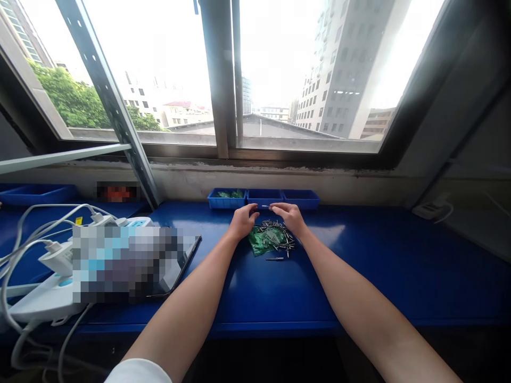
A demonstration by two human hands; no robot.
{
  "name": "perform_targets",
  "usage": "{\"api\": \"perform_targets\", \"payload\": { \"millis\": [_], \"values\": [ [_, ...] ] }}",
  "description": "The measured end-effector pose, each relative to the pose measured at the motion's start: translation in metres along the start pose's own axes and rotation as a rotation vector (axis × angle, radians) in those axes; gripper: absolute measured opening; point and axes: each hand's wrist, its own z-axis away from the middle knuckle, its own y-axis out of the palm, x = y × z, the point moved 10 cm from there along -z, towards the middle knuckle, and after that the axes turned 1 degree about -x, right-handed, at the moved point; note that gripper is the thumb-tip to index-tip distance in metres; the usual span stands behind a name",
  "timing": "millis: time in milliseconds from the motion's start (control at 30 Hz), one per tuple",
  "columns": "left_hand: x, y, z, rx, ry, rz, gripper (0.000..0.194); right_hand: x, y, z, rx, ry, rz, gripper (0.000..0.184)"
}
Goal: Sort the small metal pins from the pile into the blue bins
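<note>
My right hand (290, 216) pinches a small metal rivet (265, 206) between thumb and fingers; its thin end points left, towards my other hand. My left hand (241, 221) is half curled just left of it, thumb and forefinger a little apart, with nothing visible between them. Below both hands, a pile of similar silver rivets (282, 234) lies on and beside a crumpled green plastic bag (258, 243). One loose rivet (274, 259) rests by itself on the blue tabletop (275, 292), nearer to me than the pile.
Behind my hands stand a blue bin (227, 203) with green bags inside and two more blue bins, the middle one (261, 194) and the right one (301, 204). At left are a power strip (43, 298), white cables and a dark-edged tablet (187, 258). A metal shelf post (138, 154) rises behind.
</note>
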Motion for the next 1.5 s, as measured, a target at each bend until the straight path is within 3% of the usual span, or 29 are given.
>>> {"api": "perform_targets", "payload": {
  "millis": [100, 233, 367, 567, 700, 800, 933, 1133, 1300, 1500],
  "values": [
    [0.01, -0.004, -0.001, -0.031, -0.006, -0.076, 0.038, -0.002, -0.011, -0.001, -0.041, -0.024, 0.123, 0.037],
    [0.022, -0.011, -0.003, -0.043, -0.044, -0.229, 0.025, -0.01, -0.035, -0.002, -0.129, 0.013, 0.398, 0.05],
    [0.032, -0.024, -0.004, -0.073, -0.142, -0.388, 0.025, -0.022, -0.056, -0.006, -0.185, 0.098, 0.64, 0.065],
    [0.038, -0.029, -0.002, -0.045, -0.224, -0.438, 0.022, -0.044, -0.067, -0.014, -0.17, 0.166, 0.851, 0.071],
    [0.035, -0.026, -0.002, -0.028, -0.225, -0.402, 0.022, -0.044, -0.062, -0.013, -0.167, 0.125, 0.88, 0.071],
    [0.028, -0.022, -0.003, -0.054, -0.168, -0.339, 0.026, -0.028, -0.051, -0.01, -0.205, -0.006, 0.859, 0.054],
    [0.018, -0.008, -0.004, -0.024, -0.063, -0.295, 0.023, -0.02, -0.013, -0.008, -0.002, -0.102, 0.787, 0.023],
    [0.03, 0.022, 0.001, 0.278, -0.242, -0.345, 0.022, -0.02, 0.014, 0.0, 0.146, -0.056, 0.753, 0.02],
    [0.032, 0.022, 0.004, 0.32, -0.356, -0.343, 0.023, -0.023, 0.017, 0.003, 0.164, -0.007, 0.725, 0.018],
    [0.038, 0.031, 0.003, 0.384, -0.383, -0.353, 0.019, -0.027, 0.018, 0.002, 0.166, -0.013, 0.718, 0.017]
  ]
}}
